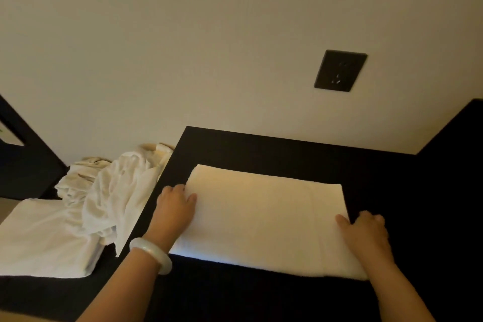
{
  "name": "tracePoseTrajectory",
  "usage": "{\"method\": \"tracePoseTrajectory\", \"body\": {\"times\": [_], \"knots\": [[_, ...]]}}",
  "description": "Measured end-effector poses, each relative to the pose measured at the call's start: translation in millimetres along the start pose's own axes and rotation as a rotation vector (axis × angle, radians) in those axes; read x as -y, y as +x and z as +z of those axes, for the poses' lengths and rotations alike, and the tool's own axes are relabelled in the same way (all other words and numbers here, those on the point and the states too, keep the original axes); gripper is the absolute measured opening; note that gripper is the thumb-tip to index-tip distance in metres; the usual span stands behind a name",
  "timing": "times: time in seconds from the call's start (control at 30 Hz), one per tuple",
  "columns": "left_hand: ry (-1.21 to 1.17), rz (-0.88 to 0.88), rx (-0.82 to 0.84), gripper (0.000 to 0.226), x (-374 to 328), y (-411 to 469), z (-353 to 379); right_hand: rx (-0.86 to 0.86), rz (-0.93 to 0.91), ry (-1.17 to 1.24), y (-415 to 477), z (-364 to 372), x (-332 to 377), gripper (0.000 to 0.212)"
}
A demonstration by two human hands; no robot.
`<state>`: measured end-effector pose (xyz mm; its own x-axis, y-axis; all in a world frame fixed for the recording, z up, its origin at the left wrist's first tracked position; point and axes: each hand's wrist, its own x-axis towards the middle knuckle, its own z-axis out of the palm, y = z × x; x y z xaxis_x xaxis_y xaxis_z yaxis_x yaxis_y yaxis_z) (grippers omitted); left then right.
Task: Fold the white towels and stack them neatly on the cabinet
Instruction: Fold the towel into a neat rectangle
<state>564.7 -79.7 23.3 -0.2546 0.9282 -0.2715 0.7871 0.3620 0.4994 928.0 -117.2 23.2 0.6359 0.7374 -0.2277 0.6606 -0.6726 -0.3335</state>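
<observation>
1. The folded white terry towel (264,217) is lying flat on top of the black cabinet (261,149), with a hand at each short end.
2. The left grip (175,206) is holding the towel's left end, thumb on top and fingers curled down over the edge. The right grip (366,230) is holding the right end the same way.
3. I think the fold is the main risk. If one grip is pulling harder than the other, the upper layer may be sliding off the lower one and opening.
4. The towel is sitting a little skewed, so later towels stacked on it may be leaning.
5. Left of the towel, a crumpled heap of white towels (115,191) is waiting. The smooth white bangle (151,253) on the left wrist may be catching on it.
</observation>
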Motion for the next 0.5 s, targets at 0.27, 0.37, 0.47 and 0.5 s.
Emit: {"method": "tracePoseTrajectory", "body": {"times": [0.27, 0.37, 0.47, 0.5], "knots": [[-0.453, -0.268, 0.132, 0.023, 21, -28, -20, 0.42, 0.136, 0.491, 0, -9, -7, 0.042], [-0.544, -0.303, 0.093, 0.018, 37, -41, -27, 0.378, 0.055, 0.491, -10, -2, 9, 0.031], [-0.606, -0.296, 0.049, 0.014, 56, -53, -41, 0.363, -0.032, 0.486, -24, 10, 33, 0.033], [-0.62, -0.286, 0.045, 0.012, 64, -56, -47, 0.371, -0.055, 0.493, -30, 14, 42, 0.032]]}}
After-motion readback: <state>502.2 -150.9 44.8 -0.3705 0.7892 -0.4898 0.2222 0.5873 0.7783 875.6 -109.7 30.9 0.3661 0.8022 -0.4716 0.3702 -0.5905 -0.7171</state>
